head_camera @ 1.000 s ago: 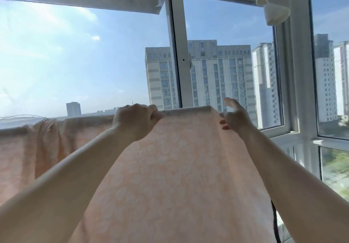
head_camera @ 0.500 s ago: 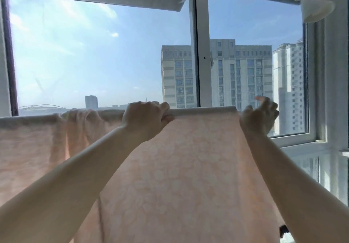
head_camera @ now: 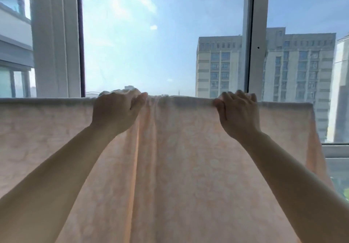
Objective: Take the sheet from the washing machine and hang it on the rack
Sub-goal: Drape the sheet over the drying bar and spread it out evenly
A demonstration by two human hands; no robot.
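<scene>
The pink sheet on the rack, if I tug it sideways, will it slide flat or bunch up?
Probably bunch: the sheet already gathers into folds between the left hand and right hand. It looks thin and light, since daylight glows through it. It seems floppy, draping straight down.

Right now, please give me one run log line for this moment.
step: spreading sheet along top fold | left hand: grips top fold | right hand: grips top fold | bunched folds between hands

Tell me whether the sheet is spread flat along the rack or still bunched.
Mostly spread, with one bunch. The sheet hangs flat along its top edge except for gathered folds between the left hand and right hand, both gripping that edge.
</scene>
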